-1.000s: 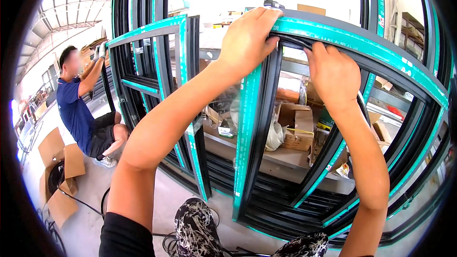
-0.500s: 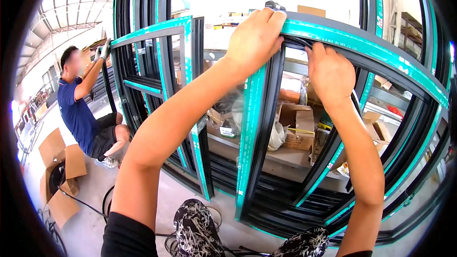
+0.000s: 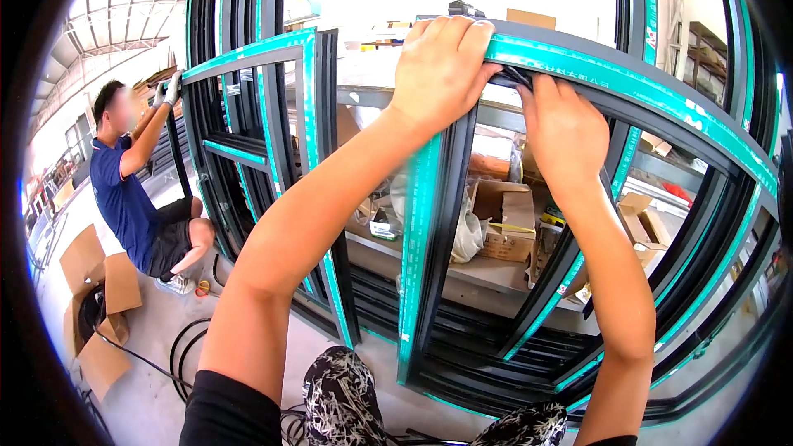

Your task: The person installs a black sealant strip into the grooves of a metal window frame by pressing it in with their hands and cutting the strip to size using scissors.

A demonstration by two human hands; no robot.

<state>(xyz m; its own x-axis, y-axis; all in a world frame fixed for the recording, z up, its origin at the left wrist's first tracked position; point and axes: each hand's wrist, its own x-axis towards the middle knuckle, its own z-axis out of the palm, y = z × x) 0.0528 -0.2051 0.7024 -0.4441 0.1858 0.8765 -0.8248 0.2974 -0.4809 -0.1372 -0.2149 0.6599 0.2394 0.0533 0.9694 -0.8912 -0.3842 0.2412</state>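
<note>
A dark grey window frame with green protective film stands upright before me. My left hand is wrapped over its top left corner, with the thumb on the inner side. Just under the top bar, my right hand pinches a thin black rubber strip against the bar's inner edge. The strip shows between my two hands at the corner. My right fingertips are partly hidden under the bar.
A person with gloved hands crouches at the left, holding another frame. An open cardboard box holds a black coil, and black strip lies on the floor. Shelves with a cardboard box stand behind the frame.
My right hand has shifted slightly left toward the corner, with the black strip now bunched between my hands. My left hand keeps its grip. The view has turned a little.
</note>
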